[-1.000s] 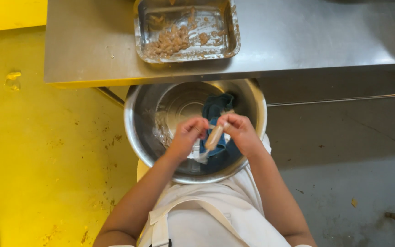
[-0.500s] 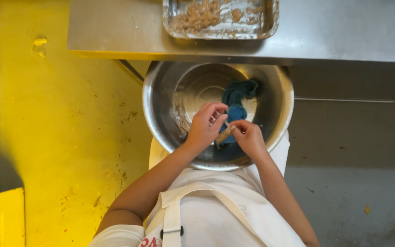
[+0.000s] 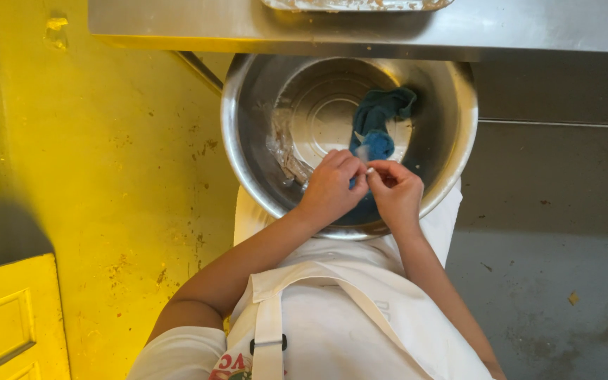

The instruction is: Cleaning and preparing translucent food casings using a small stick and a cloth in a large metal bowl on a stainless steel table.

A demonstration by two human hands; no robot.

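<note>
Nearest the camera, a white apron [image 3: 332, 331] is seen, with both forearms reaching forward from it over the near rim of a large steel bowl [image 3: 452, 151]. The left hand [image 3: 332, 188] and the right hand [image 3: 395, 193] are brought together above the bowl's near side, fingertips meeting in the middle. A small pale item [image 3: 369, 170] is pinched between them (its kind is too small to be told), with the fingers of both hands closed on it; its long axis cannot be made out, so little of it shows. Neither hand is clearly nearer to it, since it sits right at the meeting point of the two grips.

Just beyond the fingertips, a blue cloth [image 3: 378, 130] is draped inside the bowl, running from under the hands away and slightly to the right, up toward the far wall. A streak of pale residue [image 3: 283, 151] is seen on the bowl's left inner side, well apart from the cloth. Farthest away, the edge of a steel table [image 3: 248, 28] is seen, with the near rim of a metal tray [image 3: 357, 5] resting on it.
</note>
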